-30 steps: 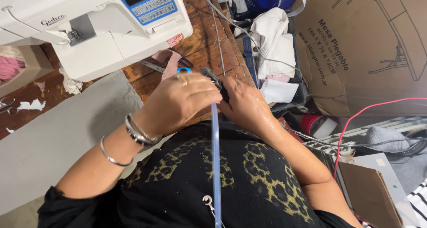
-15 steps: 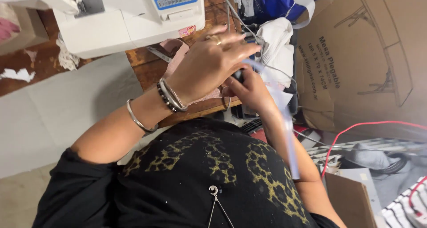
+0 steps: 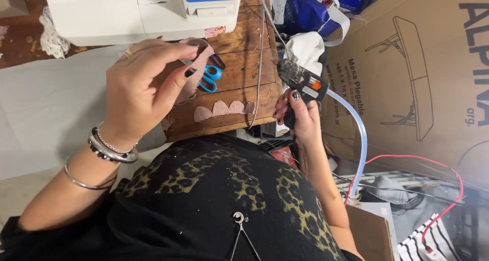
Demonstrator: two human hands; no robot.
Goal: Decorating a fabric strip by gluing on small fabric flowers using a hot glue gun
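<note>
Glue gun gripped in right hand, pink fabric strip pinched by left hand, brown cardboard box at right

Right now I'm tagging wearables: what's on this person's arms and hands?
Left hand: dark nail polish, a ring, silver bangles and a dark beaded bracelet at the wrist, one thin bangle further up the arm. Right hand: dark polish, no jewellery visible. Forearms bare; black sleeves higher up.
</note>
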